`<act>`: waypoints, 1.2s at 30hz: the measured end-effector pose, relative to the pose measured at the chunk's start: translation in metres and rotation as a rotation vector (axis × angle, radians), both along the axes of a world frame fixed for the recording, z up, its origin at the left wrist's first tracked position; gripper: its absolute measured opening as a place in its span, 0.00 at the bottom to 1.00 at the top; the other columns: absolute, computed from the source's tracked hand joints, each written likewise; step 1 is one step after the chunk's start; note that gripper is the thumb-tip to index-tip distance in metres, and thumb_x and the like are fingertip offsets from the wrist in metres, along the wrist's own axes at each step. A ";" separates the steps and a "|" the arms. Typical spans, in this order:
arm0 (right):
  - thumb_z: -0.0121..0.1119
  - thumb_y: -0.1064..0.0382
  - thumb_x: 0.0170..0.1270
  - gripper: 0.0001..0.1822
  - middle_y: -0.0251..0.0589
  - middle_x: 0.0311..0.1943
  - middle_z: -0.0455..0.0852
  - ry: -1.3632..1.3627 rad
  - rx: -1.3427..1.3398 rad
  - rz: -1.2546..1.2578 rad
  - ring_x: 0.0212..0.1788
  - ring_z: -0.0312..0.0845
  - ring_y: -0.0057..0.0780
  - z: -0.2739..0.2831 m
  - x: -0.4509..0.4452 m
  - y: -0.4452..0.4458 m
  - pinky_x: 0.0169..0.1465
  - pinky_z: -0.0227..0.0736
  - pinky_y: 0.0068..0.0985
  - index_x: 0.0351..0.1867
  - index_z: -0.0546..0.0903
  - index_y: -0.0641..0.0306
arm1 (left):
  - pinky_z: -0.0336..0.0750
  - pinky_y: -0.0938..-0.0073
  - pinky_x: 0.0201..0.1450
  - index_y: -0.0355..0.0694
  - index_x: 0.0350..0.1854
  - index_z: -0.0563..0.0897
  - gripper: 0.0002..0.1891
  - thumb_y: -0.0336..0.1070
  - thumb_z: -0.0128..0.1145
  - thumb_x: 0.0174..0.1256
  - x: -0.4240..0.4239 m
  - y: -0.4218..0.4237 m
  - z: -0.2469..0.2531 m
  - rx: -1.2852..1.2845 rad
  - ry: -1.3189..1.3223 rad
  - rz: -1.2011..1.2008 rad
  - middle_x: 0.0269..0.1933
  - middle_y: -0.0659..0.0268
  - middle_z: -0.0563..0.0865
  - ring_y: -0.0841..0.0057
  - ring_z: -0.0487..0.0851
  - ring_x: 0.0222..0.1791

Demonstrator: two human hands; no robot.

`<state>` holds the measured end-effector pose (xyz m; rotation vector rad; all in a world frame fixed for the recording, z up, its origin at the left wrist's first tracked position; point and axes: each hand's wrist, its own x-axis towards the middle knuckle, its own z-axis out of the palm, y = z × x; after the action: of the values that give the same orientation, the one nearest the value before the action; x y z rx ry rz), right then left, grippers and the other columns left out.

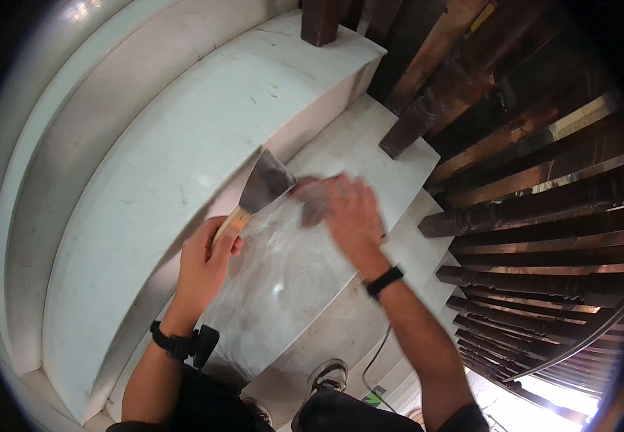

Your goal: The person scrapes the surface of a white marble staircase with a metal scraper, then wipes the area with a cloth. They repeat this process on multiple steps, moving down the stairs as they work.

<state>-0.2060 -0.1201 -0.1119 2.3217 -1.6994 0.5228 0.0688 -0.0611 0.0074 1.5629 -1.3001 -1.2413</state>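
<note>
My left hand point(206, 259) grips the wooden handle of a wide putty knife point(266, 181). Its flat metal blade points away from me, over the inner part of a pale stone stair tread point(285, 270) and in front of the riser. To its right, my right hand point(352, 210) is blurred by motion and holds a reddish-brown, greyish piece point(312, 201), perhaps a cloth or pad. The blur hides its exact kind and whether it touches the blade's corner. Dull smears and wet-looking shine mark the tread below both hands.
A higher curved step point(182, 140) rises on the left. Dark wooden balusters point(506, 210) line the stair's right side, with gaps between them. Lower steps descend at the bottom right, where a thin cable point(369, 367) hangs near my shoe point(328, 374).
</note>
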 end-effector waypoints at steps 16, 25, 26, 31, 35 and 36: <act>0.55 0.59 0.64 0.19 0.42 0.54 0.83 -0.126 0.196 0.724 0.61 0.73 0.44 0.032 0.209 0.133 0.63 0.66 0.42 0.54 0.86 0.56 | 0.73 0.82 0.28 0.33 0.58 0.80 0.15 0.39 0.51 0.83 0.080 0.043 0.037 -0.223 -0.011 0.349 0.35 0.67 0.85 0.86 0.79 0.26; 0.66 0.58 0.55 0.16 0.38 0.45 0.86 -0.408 0.498 0.623 0.50 0.79 0.39 0.031 0.165 0.058 0.53 0.74 0.38 0.46 0.89 0.53 | 0.72 0.81 0.26 0.36 0.58 0.80 0.17 0.45 0.50 0.84 0.118 0.047 0.032 -0.169 0.138 0.324 0.35 0.69 0.84 0.86 0.77 0.26; 0.67 0.61 0.53 0.14 0.37 0.43 0.87 -0.350 0.275 0.451 0.47 0.81 0.39 0.017 0.138 0.038 0.52 0.75 0.41 0.43 0.90 0.51 | 0.73 0.83 0.30 0.35 0.58 0.81 0.16 0.43 0.50 0.84 0.122 0.049 0.036 -0.123 0.173 0.325 0.34 0.70 0.85 0.87 0.79 0.28; 0.60 0.64 0.58 0.30 0.49 0.63 0.78 -0.043 0.132 -0.070 0.63 0.70 0.54 0.025 0.025 -0.038 0.61 0.70 0.52 0.66 0.78 0.55 | 0.70 0.87 0.29 0.37 0.59 0.81 0.17 0.44 0.51 0.84 0.164 0.084 0.056 -0.081 0.138 0.414 0.34 0.73 0.85 0.89 0.78 0.28; 0.62 0.60 0.57 0.31 0.47 0.64 0.76 0.080 0.223 0.016 0.63 0.69 0.54 0.025 0.086 -0.009 0.59 0.71 0.54 0.67 0.77 0.55 | 0.70 0.86 0.28 0.35 0.59 0.81 0.17 0.43 0.52 0.84 0.210 0.113 0.038 -0.167 0.191 0.416 0.34 0.72 0.85 0.89 0.78 0.27; 0.62 0.60 0.55 0.31 0.45 0.62 0.78 0.093 0.252 0.089 0.60 0.71 0.52 0.026 0.114 0.009 0.58 0.72 0.53 0.64 0.78 0.56 | 0.70 0.86 0.28 0.35 0.58 0.81 0.17 0.43 0.52 0.84 0.215 0.114 0.032 -0.190 0.227 0.423 0.34 0.72 0.85 0.89 0.78 0.27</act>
<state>-0.0925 -0.1111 -0.0862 2.5598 -1.7120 0.2219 0.2842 0.0525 0.0389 1.4200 -0.8585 -0.9638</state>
